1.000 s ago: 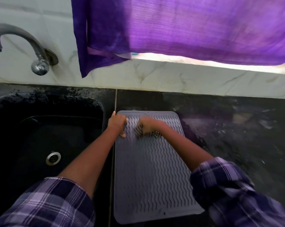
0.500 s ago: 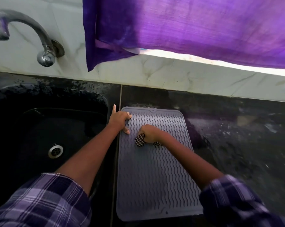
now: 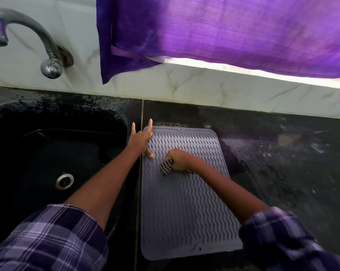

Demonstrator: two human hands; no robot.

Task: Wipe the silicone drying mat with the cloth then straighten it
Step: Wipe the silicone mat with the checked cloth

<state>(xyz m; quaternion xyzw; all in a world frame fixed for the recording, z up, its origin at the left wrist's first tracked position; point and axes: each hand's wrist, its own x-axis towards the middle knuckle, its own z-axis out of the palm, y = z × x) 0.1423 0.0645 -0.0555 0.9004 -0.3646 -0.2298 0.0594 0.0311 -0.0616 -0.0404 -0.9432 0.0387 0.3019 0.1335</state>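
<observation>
Change: the right hand [image 3: 180, 157] with the cloth [image 3: 167, 166] has come back from the far part of the mat toward the middle, a little nearer to the person than one second ago; the left hand [image 3: 141, 138] has opened its fingers, which were more curled at the mat's edge before.
Meaning for the task: I judge that the wiping is in progress, the far part being covered first; the near half is probably not wiped yet, and the straightening is not begun.
Right hand: fingers curled around the bunched checkered cloth, pressing it on the ribs.
Left hand: flat and spread, holding nothing, resting on the far left corner of the mat (two fingers point toward the wall), so it seems to keep the mat in place.
Mat [image 3: 184, 212]: grey silicone with wavy ribs and a raised rim, lying flat on the dark counter [image 3: 282, 173] just beside the black sink [image 3: 48, 153], its long side almost parallel to the counter seam.
Look of the mat: no folds or lifted corners visible; the near right corner is hidden by the sleeve [image 3: 278, 237].
</observation>
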